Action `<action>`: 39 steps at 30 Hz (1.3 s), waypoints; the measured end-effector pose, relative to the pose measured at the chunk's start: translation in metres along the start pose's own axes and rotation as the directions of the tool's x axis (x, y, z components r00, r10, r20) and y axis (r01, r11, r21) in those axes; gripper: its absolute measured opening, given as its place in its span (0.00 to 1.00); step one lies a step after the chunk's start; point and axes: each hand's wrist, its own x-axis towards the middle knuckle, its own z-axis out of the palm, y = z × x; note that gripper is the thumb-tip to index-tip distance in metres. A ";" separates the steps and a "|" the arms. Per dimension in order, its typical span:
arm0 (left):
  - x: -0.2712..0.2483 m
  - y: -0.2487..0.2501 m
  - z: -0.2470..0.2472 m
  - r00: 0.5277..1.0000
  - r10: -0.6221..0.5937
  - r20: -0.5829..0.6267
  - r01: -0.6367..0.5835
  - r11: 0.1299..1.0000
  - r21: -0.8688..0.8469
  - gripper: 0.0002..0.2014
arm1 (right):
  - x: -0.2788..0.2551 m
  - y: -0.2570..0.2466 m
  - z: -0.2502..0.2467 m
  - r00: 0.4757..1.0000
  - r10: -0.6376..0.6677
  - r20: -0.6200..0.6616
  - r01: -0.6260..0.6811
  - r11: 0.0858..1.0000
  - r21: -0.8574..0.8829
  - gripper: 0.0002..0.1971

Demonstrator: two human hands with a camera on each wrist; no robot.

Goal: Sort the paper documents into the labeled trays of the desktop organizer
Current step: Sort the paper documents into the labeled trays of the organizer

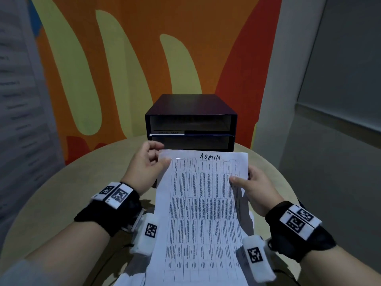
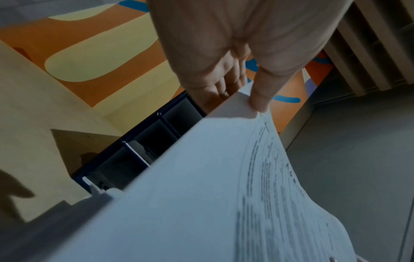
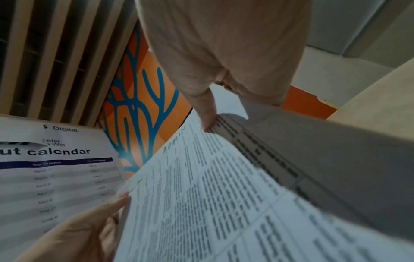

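A printed sheet [image 1: 202,213] with a dense table and "ADMIN" handwritten at its top is held up in front of me over the round table. My left hand [image 1: 150,164] pinches its top left corner, thumb on the printed side; the same left hand [image 2: 244,92] and sheet [image 2: 179,195] fill the left wrist view. My right hand [image 1: 247,182] pinches the right edge, and the right wrist view shows that right hand [image 3: 215,113] with its thumb on the sheet [image 3: 201,203]. Just beyond stands the dark desktop organizer [image 1: 191,122] with stacked trays [image 2: 143,141] and a white label [image 1: 169,132].
More papers [image 1: 132,279] lie under the held sheet at the near table edge. The beige round table [image 1: 61,193] shows on both sides. An orange and yellow mural wall [image 1: 123,69] stands behind the organizer. A calendar poster [image 3: 56,168] hangs to the left.
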 end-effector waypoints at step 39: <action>-0.014 -0.004 0.027 0.838 -0.295 0.460 -0.397 0.249 0.883 0.66 | 0.087 -0.018 0.020 0.938 0.297 -0.177 -0.303 0.953 -0.007 0.10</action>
